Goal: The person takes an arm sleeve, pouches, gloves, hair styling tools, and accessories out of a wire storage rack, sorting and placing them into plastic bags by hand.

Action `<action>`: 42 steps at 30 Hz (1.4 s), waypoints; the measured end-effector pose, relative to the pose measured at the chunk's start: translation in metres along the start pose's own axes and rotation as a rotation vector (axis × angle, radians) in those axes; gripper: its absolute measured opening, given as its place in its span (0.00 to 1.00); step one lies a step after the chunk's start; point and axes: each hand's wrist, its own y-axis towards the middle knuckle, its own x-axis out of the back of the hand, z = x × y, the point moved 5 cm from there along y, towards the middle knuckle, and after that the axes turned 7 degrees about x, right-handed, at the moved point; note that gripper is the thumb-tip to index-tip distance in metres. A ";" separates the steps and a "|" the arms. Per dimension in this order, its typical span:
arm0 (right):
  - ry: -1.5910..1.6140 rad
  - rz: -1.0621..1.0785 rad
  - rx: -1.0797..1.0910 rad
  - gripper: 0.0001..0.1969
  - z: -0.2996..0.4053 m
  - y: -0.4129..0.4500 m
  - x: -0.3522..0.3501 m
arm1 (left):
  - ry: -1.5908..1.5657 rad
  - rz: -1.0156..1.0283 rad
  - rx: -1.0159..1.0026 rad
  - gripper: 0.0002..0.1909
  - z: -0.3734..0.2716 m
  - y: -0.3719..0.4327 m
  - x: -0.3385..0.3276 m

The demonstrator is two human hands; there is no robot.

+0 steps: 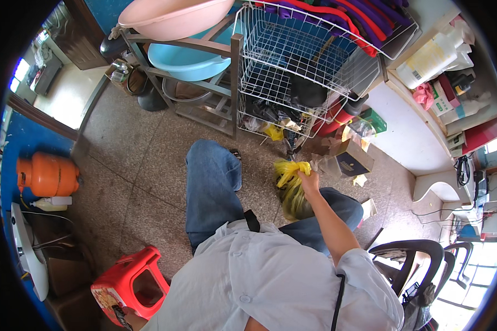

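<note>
My right hand point(309, 181) grips the gathered top of a yellow plastic bag point(292, 202). The bag hangs between my knees, and dark contents show faintly through it. Low on the left, part of my left hand point(133, 319) shows beside a red plastic stool point(134, 285). A dark patterned item point(118, 315) lies against that hand; whether it is held or worn is unclear. Just beyond the bag, a small cardboard box point(353, 159) with a dark printed side rests among loose wrappers on the floor.
A white wire basket rack point(290, 66) stands ahead, holding black bags and cloths. Beside it, a wooden stand point(234, 82) carries pink point(174, 18) and blue basins point(190, 62). An orange gas cylinder point(51, 173) is at left; dark chairs point(414, 252) stand at right.
</note>
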 end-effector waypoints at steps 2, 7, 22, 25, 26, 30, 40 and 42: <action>-0.016 0.019 -0.021 0.11 0.009 0.001 -0.005 | -0.015 -0.004 0.008 0.10 0.000 0.001 0.003; 0.157 0.042 0.001 0.10 0.047 -0.004 -0.024 | -0.050 0.000 -0.010 0.10 -0.010 -0.005 -0.001; 0.529 0.490 -0.088 0.20 0.189 -0.005 -0.113 | 0.626 1.770 -0.653 0.35 0.106 -0.449 -0.447; 0.394 0.816 0.017 0.22 0.188 0.027 -0.112 | 0.715 1.734 -0.639 0.21 0.126 -0.431 -0.475; 0.257 0.870 0.068 0.23 0.188 0.046 -0.109 | 0.777 1.676 -0.684 0.19 0.133 -0.411 -0.483; -0.478 0.353 0.310 0.30 0.166 0.181 -0.071 | 0.718 1.540 -0.024 0.16 0.156 -0.391 -0.504; -1.408 0.124 0.037 0.53 0.141 0.268 -0.105 | 0.638 1.475 0.199 0.14 0.171 -0.389 -0.523; -1.421 0.130 -0.008 0.54 0.141 0.274 -0.112 | 0.622 1.501 0.236 0.14 0.173 -0.390 -0.526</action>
